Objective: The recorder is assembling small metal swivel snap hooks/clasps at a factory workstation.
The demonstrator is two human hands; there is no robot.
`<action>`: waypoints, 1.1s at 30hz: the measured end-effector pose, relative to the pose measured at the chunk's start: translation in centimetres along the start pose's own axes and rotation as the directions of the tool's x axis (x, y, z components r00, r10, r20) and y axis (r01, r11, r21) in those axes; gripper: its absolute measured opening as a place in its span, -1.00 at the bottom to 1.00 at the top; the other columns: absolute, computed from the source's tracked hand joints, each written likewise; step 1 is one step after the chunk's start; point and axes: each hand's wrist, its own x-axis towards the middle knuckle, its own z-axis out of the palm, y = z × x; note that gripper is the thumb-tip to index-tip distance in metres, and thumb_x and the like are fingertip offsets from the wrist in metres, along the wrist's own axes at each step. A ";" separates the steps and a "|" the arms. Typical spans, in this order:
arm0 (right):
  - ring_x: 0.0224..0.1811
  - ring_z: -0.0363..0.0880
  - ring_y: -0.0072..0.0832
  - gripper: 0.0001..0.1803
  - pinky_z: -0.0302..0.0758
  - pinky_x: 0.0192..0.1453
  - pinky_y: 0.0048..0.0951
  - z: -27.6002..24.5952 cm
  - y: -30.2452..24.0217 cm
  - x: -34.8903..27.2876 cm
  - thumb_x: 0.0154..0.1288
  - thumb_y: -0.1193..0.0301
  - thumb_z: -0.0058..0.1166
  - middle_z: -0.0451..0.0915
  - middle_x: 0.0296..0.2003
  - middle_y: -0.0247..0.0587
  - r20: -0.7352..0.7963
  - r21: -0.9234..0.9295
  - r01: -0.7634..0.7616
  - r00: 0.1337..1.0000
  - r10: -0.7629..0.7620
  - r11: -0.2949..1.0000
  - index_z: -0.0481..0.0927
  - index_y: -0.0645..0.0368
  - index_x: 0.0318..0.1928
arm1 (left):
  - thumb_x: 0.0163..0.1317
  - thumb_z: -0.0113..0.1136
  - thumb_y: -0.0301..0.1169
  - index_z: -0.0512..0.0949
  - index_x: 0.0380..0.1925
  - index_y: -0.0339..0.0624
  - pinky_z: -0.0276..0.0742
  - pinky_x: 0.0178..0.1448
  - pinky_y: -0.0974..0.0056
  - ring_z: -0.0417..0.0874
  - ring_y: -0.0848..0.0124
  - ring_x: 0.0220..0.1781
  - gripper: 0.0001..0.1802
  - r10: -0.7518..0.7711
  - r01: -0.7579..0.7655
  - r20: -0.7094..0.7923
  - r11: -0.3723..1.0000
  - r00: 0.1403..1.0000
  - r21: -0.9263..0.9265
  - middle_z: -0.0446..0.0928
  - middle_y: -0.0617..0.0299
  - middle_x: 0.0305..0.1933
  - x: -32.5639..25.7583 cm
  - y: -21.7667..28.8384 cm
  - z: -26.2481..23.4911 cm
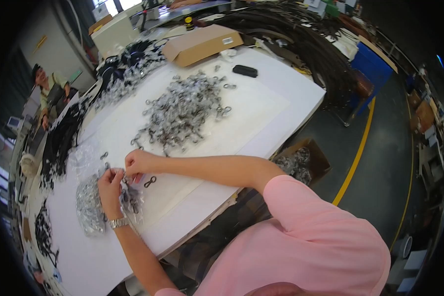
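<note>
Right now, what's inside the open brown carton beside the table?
Crinkled clear plastic shows inside the open brown carton. Whatever lies beneath that top layer is covered, and the pink right sleeve seems to hide part of its near side.

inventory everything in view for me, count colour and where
table: one, white, centre
plastic-wrapped metal pieces: uncountable, grey, heaped mid-table
clear-wrapped bundle: one, silvery, table's near left
loose clasps: at least two, dark, around bundle
cardboard carton: one, brown, far edge
oblong case: one, black, near carton
straps: many, black, left side
long strips: many, dark, beyond table
cart: one, blue, right
open cardboard box: one, brown, floor beside table
co-worker: one, pale top, far left
shirt: one, pink, lower right
wristwatch: one, silver, left wrist
left hand: one, bare, beside bundle
right hand: one, bare, beside left hand
</note>
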 end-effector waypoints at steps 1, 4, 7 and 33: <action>-0.41 0.76 -0.44 -0.83 0.74 -0.32 -0.43 2.8 0.6 1.3 0.27 0.41 0.33 0.71 -0.35 -0.18 0.053 0.039 0.000 0.999 -0.002 0.999 0.64 0.25 -0.28 | 0.31 0.37 -0.34 0.63 -0.37 -0.21 0.09 -0.58 0.51 0.30 0.71 -0.67 -0.81 -0.032 0.033 -0.040 0.999 0.999 0.040 0.52 0.40 -0.58 -1.5 -0.5 -2.9; -0.39 0.71 -0.52 -0.87 0.71 -0.31 -0.47 2.0 3.4 -2.1 0.31 0.44 0.29 0.69 -0.36 -0.26 0.047 0.086 -0.173 0.984 0.169 0.981 0.61 0.22 -0.27 | 0.35 0.33 -0.36 0.61 -0.34 -0.22 0.07 -0.60 0.46 0.27 0.70 -0.65 -0.83 -0.124 0.110 -0.062 0.976 0.990 -0.190 0.40 0.47 -0.57 -6.3 -0.4 1.0; -0.29 0.71 -0.59 -0.83 0.69 -0.22 -0.52 2.6 2.1 0.3 0.35 0.39 0.31 0.71 -0.29 -0.32 0.052 0.151 -0.171 0.985 0.164 0.974 0.59 0.12 -0.15 | 0.31 0.34 -0.38 0.64 -0.28 -0.25 0.08 -0.59 0.48 0.27 0.70 -0.64 -0.85 -0.105 0.097 -0.009 0.948 0.994 -0.304 0.42 0.48 -0.56 -4.0 -0.1 -1.5; -0.32 0.67 -0.67 -0.79 0.58 -0.19 -0.63 -1.1 -1.9 -5.2 0.50 0.35 0.15 0.77 -0.28 -0.27 0.034 -0.127 -0.022 0.999 0.027 0.992 0.68 0.25 -0.07 | 0.42 0.29 -0.26 0.65 -0.36 -0.28 0.07 -0.56 0.53 0.23 0.72 -0.64 -0.72 -0.124 0.065 -0.081 0.854 0.989 -0.516 0.56 0.36 -0.47 -6.0 1.7 2.6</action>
